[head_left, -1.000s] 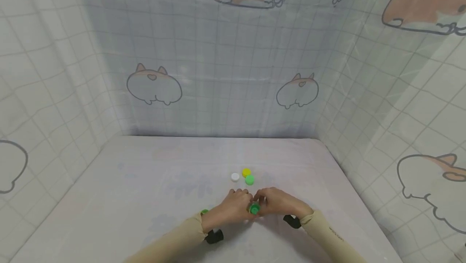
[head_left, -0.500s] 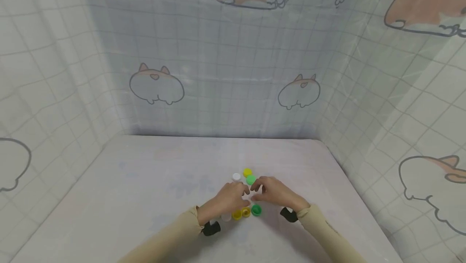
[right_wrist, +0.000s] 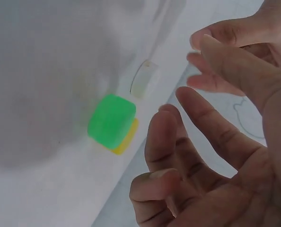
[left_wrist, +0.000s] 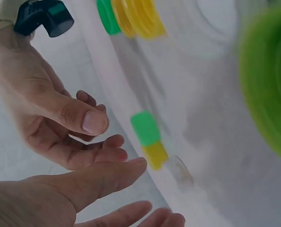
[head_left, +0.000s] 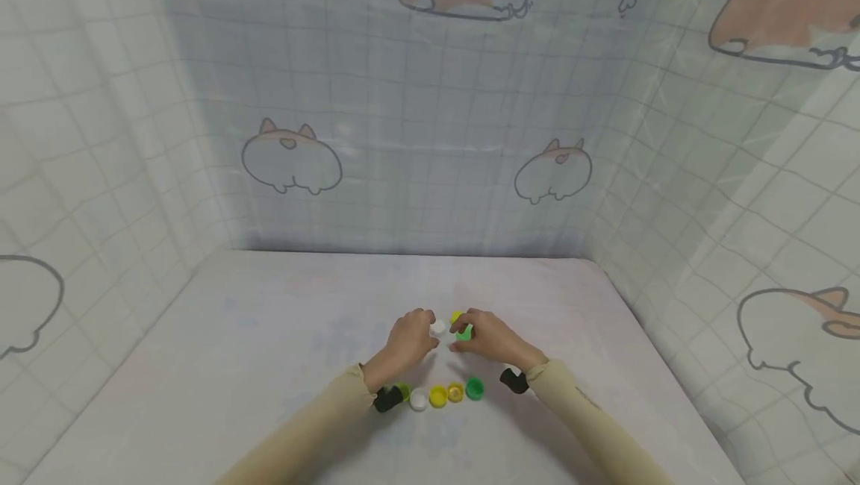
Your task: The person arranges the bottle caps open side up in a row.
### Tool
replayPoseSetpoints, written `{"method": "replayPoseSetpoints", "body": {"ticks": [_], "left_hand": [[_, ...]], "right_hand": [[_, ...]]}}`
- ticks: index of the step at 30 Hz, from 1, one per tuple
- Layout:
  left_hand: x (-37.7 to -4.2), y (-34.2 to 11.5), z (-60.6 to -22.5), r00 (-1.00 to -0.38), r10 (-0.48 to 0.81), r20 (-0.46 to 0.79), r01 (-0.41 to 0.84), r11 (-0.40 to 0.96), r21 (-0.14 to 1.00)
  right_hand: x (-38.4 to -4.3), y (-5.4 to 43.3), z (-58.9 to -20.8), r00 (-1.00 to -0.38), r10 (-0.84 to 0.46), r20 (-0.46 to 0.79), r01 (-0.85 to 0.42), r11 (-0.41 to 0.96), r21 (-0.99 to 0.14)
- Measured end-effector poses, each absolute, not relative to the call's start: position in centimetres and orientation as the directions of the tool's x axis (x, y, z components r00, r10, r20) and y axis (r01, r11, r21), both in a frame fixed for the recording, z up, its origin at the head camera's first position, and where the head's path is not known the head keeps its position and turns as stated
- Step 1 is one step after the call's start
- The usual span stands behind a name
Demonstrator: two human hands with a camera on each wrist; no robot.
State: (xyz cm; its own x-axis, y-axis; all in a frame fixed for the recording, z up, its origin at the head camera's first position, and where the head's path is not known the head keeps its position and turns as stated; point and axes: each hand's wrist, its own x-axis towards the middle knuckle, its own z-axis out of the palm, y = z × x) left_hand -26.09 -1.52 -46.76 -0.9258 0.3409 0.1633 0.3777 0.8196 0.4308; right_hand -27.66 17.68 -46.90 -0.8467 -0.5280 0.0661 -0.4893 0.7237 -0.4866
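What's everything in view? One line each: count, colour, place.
Far white cap: 1, white, left in far cluster
Far yellow cap: 1, yellow, back of far cluster
Far green cap: 1, light green, front of far cluster
Lime cap: 1, lime, left end of near row
Near white cap: 1, white, second in row
Near yellow caps: 2, yellow, third and fourth
Near green cap: 1, green, right end
Tabletop: 1, pale, under caps
Backdrop: three sides, whitish grid with cartoon dogs, around table
Wrist cameras: 2, black, at wrists
Sleeves: 2, beige, on forearms
Hands: 2, bare, at far cluster
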Motion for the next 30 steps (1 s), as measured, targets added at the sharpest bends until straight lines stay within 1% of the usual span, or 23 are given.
{"method": "replayPoseSetpoints", "body": {"ticks": [4,7,10,15,19,25,30], "left_hand": [[-26.9,-1.7,-46.9,-0.934,0.332,0.136,0.354,0.790,0.502],[-27.5,-1.8,-47.0,-0.934,0.342,0.108,0.347,0.786,0.511],[-27.8,-1.9,-47.0,-0.935,0.348,0.074,0.338,0.806,0.486],[-28.3,-1.9,-46.9,-0.954,0.298,0.012,0.275,0.863,0.424],[-28.9,-2.1,-47.3,-0.961,0.277,-0.018,0.242,0.867,0.436],[-29.4,-2.2,-47.8,-0.943,0.332,0.006,0.299,0.841,0.452],[-29.6,-2.3,-48.1,-0.939,0.343,0.010,0.300,0.807,0.509]], "right_hand": [[-28.1,16.9,-47.0,-0.851,-0.522,0.066,-0.482,0.723,-0.495],[-28.4,16.5,-47.1,-0.854,-0.518,0.054,-0.474,0.730,-0.492],[-28.6,16.1,-47.0,-0.855,-0.517,0.039,-0.468,0.736,-0.489],[-28.8,15.5,-46.9,-0.863,-0.505,0.026,-0.449,0.740,-0.501],[-29.4,15.2,-47.4,-0.862,-0.506,0.029,-0.453,0.743,-0.493],[-30.3,14.7,-48.0,-0.859,-0.512,-0.003,-0.449,0.756,-0.477],[-30.7,14.4,-48.3,-0.855,-0.517,-0.034,-0.440,0.760,-0.478]]}}
